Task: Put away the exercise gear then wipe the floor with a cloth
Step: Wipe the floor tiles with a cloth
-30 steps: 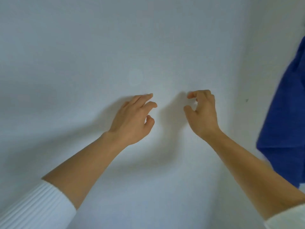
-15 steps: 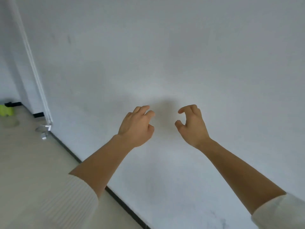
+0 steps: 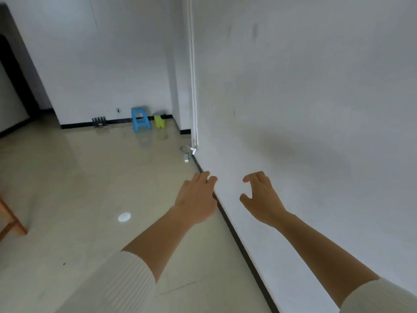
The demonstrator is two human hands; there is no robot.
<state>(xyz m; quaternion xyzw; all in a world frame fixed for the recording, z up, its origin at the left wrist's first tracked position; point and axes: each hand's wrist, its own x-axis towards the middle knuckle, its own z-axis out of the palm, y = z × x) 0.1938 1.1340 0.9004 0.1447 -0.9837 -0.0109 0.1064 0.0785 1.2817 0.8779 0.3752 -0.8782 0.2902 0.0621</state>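
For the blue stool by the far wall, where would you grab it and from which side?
Probably the seat rim of the blue stool, from above: it stands upright, seat flat on top, legs splayed below.

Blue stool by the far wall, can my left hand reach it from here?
Probably not. The left hand hovers empty near the baseboard; the blue stool stands across open floor at the far wall, seemingly well out of reach.

Glossy floor, matt wall
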